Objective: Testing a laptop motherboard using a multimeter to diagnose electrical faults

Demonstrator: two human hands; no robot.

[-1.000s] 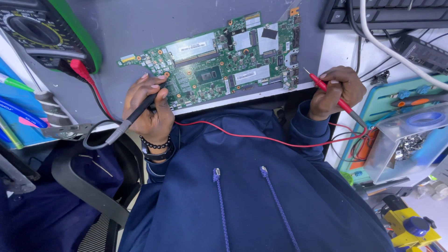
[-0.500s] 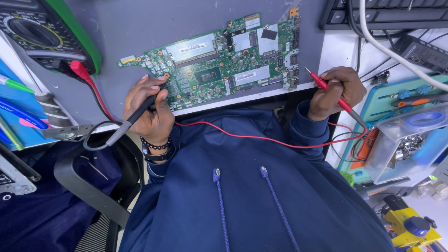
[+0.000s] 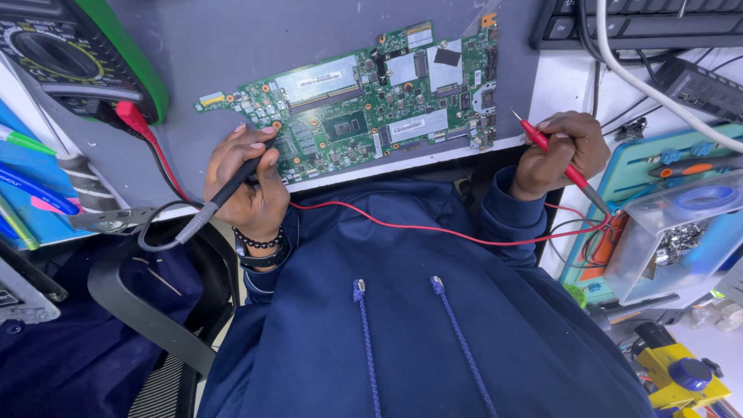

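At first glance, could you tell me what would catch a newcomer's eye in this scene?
The green circuit board at the centre of the grey desk stands out first. The left hand holds a black probe at its lower left edge, while the right hand holds a red probe just right of the board.

A single head-worn camera looked steeply down over the person's own chest, close to the work. It faced the grey surface (image 3: 232,46) at the top of the frame, with the board (image 3: 371,101) near centre. Both hands sat at mid-height, left (image 3: 248,182) and right (image 3: 561,151).
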